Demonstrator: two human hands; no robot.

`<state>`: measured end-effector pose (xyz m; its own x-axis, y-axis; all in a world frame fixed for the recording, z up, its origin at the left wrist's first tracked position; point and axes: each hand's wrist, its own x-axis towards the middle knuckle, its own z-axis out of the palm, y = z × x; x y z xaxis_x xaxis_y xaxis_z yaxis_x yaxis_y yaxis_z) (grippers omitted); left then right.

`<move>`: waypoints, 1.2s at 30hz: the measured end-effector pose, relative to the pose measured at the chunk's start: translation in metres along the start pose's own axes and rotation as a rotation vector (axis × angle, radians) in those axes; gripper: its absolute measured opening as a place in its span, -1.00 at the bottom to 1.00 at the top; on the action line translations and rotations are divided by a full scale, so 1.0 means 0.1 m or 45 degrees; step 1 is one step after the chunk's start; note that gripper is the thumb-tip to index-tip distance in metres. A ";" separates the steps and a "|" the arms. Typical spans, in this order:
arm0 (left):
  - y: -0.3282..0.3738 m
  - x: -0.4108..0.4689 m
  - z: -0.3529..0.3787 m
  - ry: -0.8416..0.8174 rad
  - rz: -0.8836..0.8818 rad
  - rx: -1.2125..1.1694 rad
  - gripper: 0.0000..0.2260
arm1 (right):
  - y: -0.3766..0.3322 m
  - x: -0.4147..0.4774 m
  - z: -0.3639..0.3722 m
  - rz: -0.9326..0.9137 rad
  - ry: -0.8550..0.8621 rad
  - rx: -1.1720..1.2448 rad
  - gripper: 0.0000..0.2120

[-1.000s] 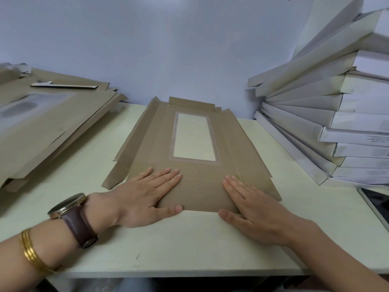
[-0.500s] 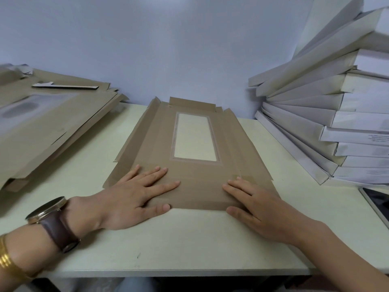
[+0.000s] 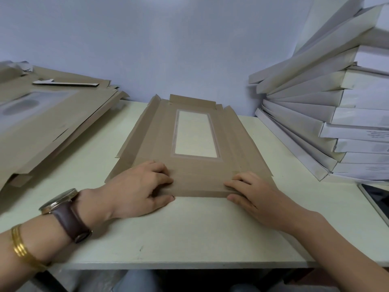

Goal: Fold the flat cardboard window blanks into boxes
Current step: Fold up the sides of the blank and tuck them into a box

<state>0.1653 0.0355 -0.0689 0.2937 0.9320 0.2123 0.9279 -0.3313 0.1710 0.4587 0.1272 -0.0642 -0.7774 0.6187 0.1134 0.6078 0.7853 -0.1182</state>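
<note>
A brown cardboard window blank (image 3: 195, 171) lies on the pale table (image 3: 189, 228), its clear rectangular window in the middle and its side and far flaps creased slightly upward. The near flap is folded over onto the panel. My left hand (image 3: 139, 188) grips the near left corner of that fold, fingers curled on top and thumb at the edge. My right hand (image 3: 250, 192) grips the near right corner the same way, fingers bent on the cardboard and thumb along the front edge.
A pile of flat brown blanks (image 3: 42, 123) covers the left of the table. A leaning stack of folded white boxes (image 3: 328, 123) fills the right side. A tablet or phone (image 3: 376, 201) lies at the right edge. A wall stands close behind.
Both hands went from lying flat on the near flap to curling around its corners. They drew back slightly toward me, and the near fold now looks pressed tighter.
</note>
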 end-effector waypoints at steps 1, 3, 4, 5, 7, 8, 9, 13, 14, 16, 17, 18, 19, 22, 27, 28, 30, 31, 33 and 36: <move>0.00 0.01 0.00 0.002 -0.005 0.002 -0.58 | 0.00 0.02 -0.01 -0.002 0.016 0.003 -0.50; 0.00 0.02 -0.01 0.001 -0.013 0.011 -0.64 | 0.00 0.05 -0.02 0.000 0.046 -0.004 -0.61; 0.00 0.03 -0.01 0.006 -0.013 0.022 -0.68 | 0.00 0.06 -0.02 0.006 0.056 -0.006 -0.64; 0.01 0.04 -0.02 0.015 -0.015 0.035 -0.72 | -0.01 0.07 -0.03 0.015 0.066 -0.003 -0.66; 0.02 0.06 -0.02 0.033 -0.025 0.055 -0.77 | -0.01 0.08 -0.03 0.018 0.083 0.009 -0.67; 0.02 0.07 -0.03 0.040 -0.038 0.054 -0.78 | -0.01 0.07 -0.04 0.008 0.087 0.010 -0.67; 0.02 0.08 -0.03 0.048 -0.056 0.042 -0.79 | -0.01 0.06 -0.04 -0.004 0.085 0.008 -0.66; 0.02 0.08 -0.03 0.100 -0.109 -0.026 -0.84 | 0.02 0.04 -0.02 0.012 0.086 0.000 -0.56; 0.02 0.08 -0.03 0.116 -0.116 -0.035 -0.84 | 0.02 0.06 -0.02 0.020 0.101 0.003 -0.58; 0.00 0.10 -0.02 0.137 -0.140 -0.040 -0.80 | 0.02 0.09 0.00 0.032 0.144 0.003 -0.65; 0.00 0.11 -0.02 0.141 -0.156 -0.041 -0.78 | 0.02 0.11 0.00 0.044 0.163 -0.004 -0.67; -0.01 0.13 -0.02 0.146 -0.174 -0.043 -0.77 | 0.02 0.13 0.01 0.064 0.175 -0.010 -0.68; -0.01 0.14 -0.01 0.150 -0.192 -0.047 -0.76 | 0.02 0.15 0.01 0.091 0.182 -0.011 -0.68; -0.01 0.18 0.02 0.164 -0.239 -0.076 -0.77 | 0.01 0.21 0.03 0.178 0.196 0.006 -0.66; 0.05 0.25 0.07 0.296 -0.207 0.172 -0.69 | -0.06 0.28 0.04 0.249 0.301 -0.087 -0.66; 0.10 0.26 0.05 0.302 -0.167 0.221 -0.66 | -0.11 0.30 0.05 0.215 0.361 -0.115 -0.71; 0.22 0.27 0.01 0.305 -0.035 0.278 -0.62 | -0.21 0.33 0.08 0.165 0.457 -0.135 -0.74; 0.27 0.28 0.01 0.325 0.043 0.306 -0.62 | -0.26 0.35 0.09 0.156 0.488 -0.149 -0.72; 0.36 0.31 0.04 0.300 0.072 0.299 -0.69 | -0.38 0.39 0.14 0.121 0.532 -0.165 -0.70; 0.42 0.36 0.13 0.293 0.100 0.192 -0.65 | -0.51 0.45 0.20 0.036 0.537 -0.130 -0.78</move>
<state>0.2181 0.0573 -0.0665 0.3220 0.8409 0.4350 0.9332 -0.3595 0.0041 0.3900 0.1144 -0.0727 -0.6387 0.5788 0.5070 0.6573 0.7529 -0.0316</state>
